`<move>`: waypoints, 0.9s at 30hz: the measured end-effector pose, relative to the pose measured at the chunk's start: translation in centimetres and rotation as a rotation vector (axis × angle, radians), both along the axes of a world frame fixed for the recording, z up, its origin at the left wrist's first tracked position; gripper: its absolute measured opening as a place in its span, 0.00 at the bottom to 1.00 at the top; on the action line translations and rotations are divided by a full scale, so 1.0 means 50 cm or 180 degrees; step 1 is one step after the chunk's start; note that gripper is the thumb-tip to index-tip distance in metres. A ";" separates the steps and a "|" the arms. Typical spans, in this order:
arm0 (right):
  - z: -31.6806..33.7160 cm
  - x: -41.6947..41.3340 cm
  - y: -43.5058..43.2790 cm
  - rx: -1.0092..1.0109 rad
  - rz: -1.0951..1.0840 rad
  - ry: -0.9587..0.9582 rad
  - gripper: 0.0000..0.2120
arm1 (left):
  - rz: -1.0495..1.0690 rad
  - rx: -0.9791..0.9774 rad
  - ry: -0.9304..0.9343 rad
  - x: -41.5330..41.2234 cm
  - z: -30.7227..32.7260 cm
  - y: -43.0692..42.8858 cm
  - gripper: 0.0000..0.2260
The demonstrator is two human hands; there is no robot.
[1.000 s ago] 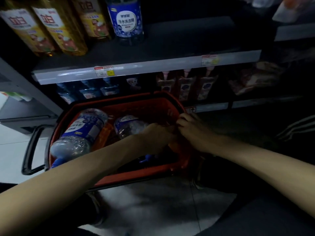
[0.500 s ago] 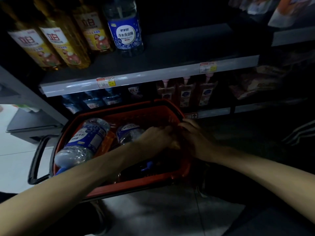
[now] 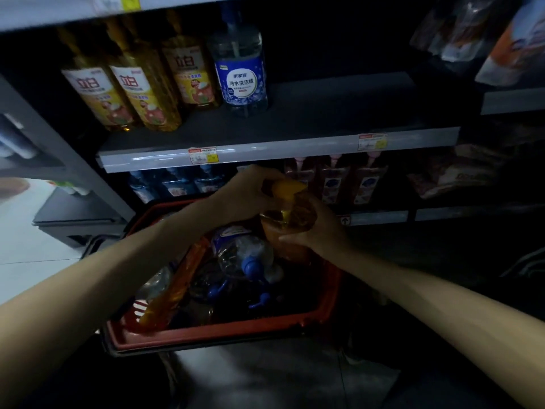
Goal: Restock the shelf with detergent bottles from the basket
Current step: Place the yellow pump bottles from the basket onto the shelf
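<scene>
The amber clear-plastic detergent bottle [image 3: 295, 219] now comes up from the red plastic basket [image 3: 224, 335], with the left hand [image 3: 244, 190] gripping its neck and the right hand [image 3: 321, 231] wrapped round its body. Shelving likely follows.

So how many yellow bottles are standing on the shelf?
3. Yellow detergent bottle leftmost on the shelf, another in the middle, a third beside the blue-label bottle. More may hide behind.

1. The head view looks forward and steeply down from close above the red basket [image 3: 224, 334], which fills the lower centre of the frame.
2. It faces the shelf [image 3: 265, 149], whose front edge crosses the upper middle. The wide angle leans uprights at the left side.
</scene>
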State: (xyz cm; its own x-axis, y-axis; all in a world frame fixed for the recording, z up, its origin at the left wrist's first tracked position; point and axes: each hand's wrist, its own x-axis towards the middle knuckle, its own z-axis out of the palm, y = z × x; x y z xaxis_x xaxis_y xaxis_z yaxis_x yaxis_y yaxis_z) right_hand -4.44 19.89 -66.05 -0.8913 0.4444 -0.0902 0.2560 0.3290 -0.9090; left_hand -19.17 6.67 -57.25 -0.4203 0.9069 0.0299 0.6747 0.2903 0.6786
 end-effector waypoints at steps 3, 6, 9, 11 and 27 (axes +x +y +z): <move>0.030 -0.026 -0.005 -0.0090 0.0066 0.0098 0.38 | 0.0222 0.0197 0.0028 -0.011 0.014 -0.030 0.16; 0.068 -0.045 -0.031 -0.0001 0.0010 0.0271 0.35 | 0.0418 0.0433 0.0043 -0.016 0.034 -0.077 0.15; 0.128 -0.068 -0.071 0.0208 0.0094 0.0385 0.34 | 0.0613 0.0769 -0.0259 -0.010 0.070 -0.143 0.15; 0.178 -0.084 -0.102 0.0378 0.0145 0.0467 0.31 | 0.0770 0.0959 -0.0481 -0.014 0.090 -0.189 0.16; 0.361 -0.162 -0.293 -0.0435 0.0390 0.0491 0.36 | 0.1229 0.1123 -0.0873 -0.036 0.145 -0.435 0.20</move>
